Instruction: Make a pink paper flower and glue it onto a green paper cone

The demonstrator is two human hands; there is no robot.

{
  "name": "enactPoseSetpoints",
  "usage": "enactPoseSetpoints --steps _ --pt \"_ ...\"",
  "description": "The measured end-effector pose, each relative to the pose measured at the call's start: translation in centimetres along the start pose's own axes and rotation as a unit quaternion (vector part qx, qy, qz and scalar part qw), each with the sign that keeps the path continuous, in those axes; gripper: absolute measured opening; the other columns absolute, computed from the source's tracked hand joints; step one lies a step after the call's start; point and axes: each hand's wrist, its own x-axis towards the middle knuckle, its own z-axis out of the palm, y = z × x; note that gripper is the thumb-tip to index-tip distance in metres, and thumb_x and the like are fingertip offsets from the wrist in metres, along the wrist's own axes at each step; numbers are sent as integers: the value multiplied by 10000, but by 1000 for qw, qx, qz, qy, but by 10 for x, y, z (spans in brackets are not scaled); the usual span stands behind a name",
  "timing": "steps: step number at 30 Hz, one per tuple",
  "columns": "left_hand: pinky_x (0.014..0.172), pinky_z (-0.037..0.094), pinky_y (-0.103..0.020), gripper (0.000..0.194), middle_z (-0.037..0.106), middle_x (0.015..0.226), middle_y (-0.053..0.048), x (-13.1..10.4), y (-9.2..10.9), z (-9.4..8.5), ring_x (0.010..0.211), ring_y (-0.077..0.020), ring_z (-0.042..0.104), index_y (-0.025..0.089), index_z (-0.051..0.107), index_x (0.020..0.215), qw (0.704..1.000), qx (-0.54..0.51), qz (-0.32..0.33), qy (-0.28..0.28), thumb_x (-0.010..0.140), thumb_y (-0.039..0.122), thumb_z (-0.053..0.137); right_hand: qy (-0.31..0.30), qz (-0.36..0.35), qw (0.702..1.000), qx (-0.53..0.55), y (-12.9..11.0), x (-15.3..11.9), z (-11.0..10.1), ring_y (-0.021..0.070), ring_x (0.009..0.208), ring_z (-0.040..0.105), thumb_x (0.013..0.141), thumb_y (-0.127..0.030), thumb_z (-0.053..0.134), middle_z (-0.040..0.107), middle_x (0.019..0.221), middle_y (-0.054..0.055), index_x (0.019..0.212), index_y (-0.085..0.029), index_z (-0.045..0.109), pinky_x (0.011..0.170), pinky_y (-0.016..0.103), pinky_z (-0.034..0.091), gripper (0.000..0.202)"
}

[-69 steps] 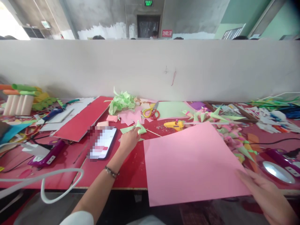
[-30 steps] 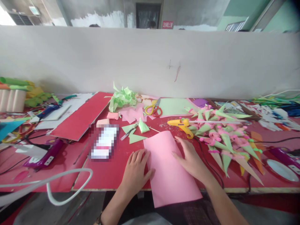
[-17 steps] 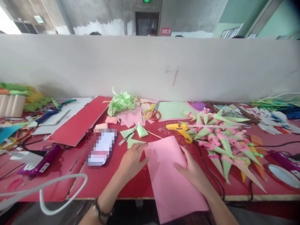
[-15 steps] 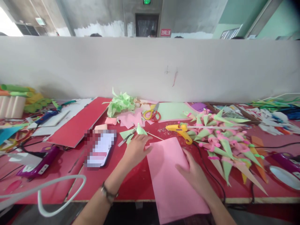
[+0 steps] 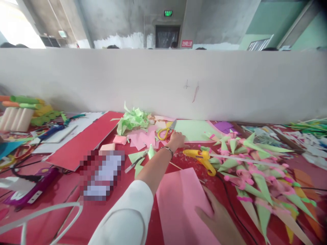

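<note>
My left hand (image 5: 177,139) reaches far across the table with fingers stretched out, by the near edge of a light green paper sheet (image 5: 196,131). Beside it lie scissors (image 5: 165,133) with yellow and red handles; the hand partly covers the red one. My right hand (image 5: 217,214) holds the right edge of a pink paper sheet (image 5: 178,200), thumb on top, other fingers along the edge. A yellow glue gun (image 5: 200,158) with a clear glue stick lies just beyond the pink paper.
Many green and pink paper cones (image 5: 258,177) are heaped at the right. Crumpled green paper (image 5: 134,120) and pink scraps (image 5: 145,136) lie at the back. A phone (image 5: 104,177), a red board (image 5: 87,139) and a purple power strip (image 5: 33,190) are on the left. A white partition (image 5: 143,81) stands behind.
My left hand has left the top of the pink paper and moved forward to the scissors and green sheet. My right hand stays at the pink paper. The view has tilted slightly up.
</note>
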Motion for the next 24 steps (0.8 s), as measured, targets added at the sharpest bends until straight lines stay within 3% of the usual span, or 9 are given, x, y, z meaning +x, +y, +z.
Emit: enactPoseSetpoints --steps 5,10,14,24 --pt "778 461 -391 307 528 1080 -83 16 -7 -5 926 -187 540 132 494 1082 997 26 34 -63 827 303 482 -44 30 997 53 1 4 -3 265 1163 428 694 -387 465 479 1239 144 1213 -112 394 976 397 328 591" --pt "769 467 -389 305 527 1082 -78 27 -15 -13 919 -184 542 140 488 1090 991 44 61 -110 830 299 479 -49 51 994 79 -3 6 -7 258 1164 425 674 -376 490 493 1230 126 1207 -125 417 991 396 303 594" --pt "772 465 -391 309 521 1091 -80 26 -14 -13 927 -186 539 142 483 1097 990 49 71 -110 829 297 479 -47 51 992 104 -4 5 -7 251 1152 439 677 -343 507 510 1213 110 1197 -158 433 985 407 307 556" --pt "767 468 -383 311 524 1085 -87 23 13 -7 919 -185 542 131 486 1092 994 21 26 -100 827 293 485 -34 43 991 124 -10 3 -10 245 1124 467 682 -316 527 529 1196 105 1194 -159 446 969 401 327 542"
